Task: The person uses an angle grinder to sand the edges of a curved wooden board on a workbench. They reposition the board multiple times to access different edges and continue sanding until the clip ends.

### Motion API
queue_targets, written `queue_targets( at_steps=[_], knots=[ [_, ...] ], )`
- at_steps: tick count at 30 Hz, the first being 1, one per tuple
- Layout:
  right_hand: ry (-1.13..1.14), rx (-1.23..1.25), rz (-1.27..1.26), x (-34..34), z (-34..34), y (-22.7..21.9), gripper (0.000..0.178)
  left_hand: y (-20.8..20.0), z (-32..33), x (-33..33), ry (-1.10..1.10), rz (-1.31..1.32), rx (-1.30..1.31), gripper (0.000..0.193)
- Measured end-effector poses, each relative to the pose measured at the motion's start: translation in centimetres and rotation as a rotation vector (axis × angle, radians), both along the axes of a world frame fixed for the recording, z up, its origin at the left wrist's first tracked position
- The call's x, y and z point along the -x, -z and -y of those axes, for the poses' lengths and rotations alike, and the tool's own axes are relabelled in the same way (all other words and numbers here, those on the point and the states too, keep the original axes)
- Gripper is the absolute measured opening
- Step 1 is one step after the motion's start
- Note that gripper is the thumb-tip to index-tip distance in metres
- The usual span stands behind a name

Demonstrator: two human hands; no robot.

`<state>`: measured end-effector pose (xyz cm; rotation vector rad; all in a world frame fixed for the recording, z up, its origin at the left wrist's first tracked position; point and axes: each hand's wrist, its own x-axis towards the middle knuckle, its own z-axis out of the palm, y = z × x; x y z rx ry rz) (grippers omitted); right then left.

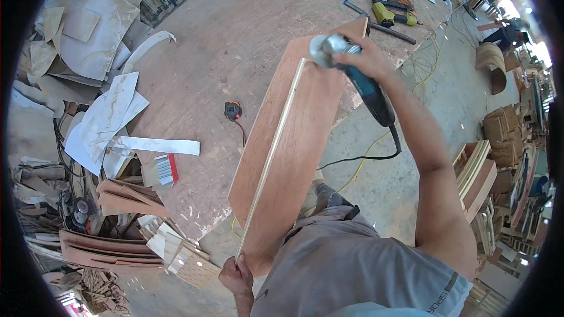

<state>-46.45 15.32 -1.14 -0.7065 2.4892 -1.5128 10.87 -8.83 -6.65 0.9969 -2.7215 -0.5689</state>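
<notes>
My right hand (pixel 367 58) is wrapped round the front of a blue-green angle grinder (pixel 371 95). Its disc, blurred, is at the far end of a reddish-brown plywood panel (pixel 305 132); whether it touches the wood I cannot tell. A narrow pale wooden strip (pixel 271 157) runs lengthwise along the panel. At the near end, my left hand (pixel 237 275) is closed on the panel's edge beside the strip's end. The panel slants across the worktable (pixel 194 70), its near end jutting past the table edge toward my body. The grinder's black cord (pixel 376 157) hangs down on the right.
Left of the panel lie a tape measure (pixel 233 110) and a red-and-grey pack (pixel 167 169). Beyond the grinder are a yellow-green nail gun (pixel 388 14) and a hammer (pixel 392 33). Scrap sheets (pixel 97 23) pile up at left. A yellow hose (pixel 432 73) crosses the floor.
</notes>
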Motion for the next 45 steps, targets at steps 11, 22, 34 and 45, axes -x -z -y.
queue_targets(
  at_steps=[11,22,34,45],
  knots=[
    [-0.500,-0.135,-0.170,-18.2,2.6,-2.6,0.078,-0.1,-0.1,-0.2,-0.016,0.059,-0.008,0.034],
    [-0.545,-0.297,-0.204,-12.8,4.3,-4.0,0.078,-0.2,-0.5,-0.1,-0.001,0.018,0.063,0.030],
    [0.114,-0.217,-0.093,-5.2,-1.5,-6.7,0.072,4.4,-0.9,-6.9,-0.461,-0.449,-0.579,0.036],
    [-0.368,-0.054,0.092,-30.4,6.5,-2.8,0.093,9.5,-2.1,-6.4,-0.466,-0.860,-1.211,0.024]
  ],
)
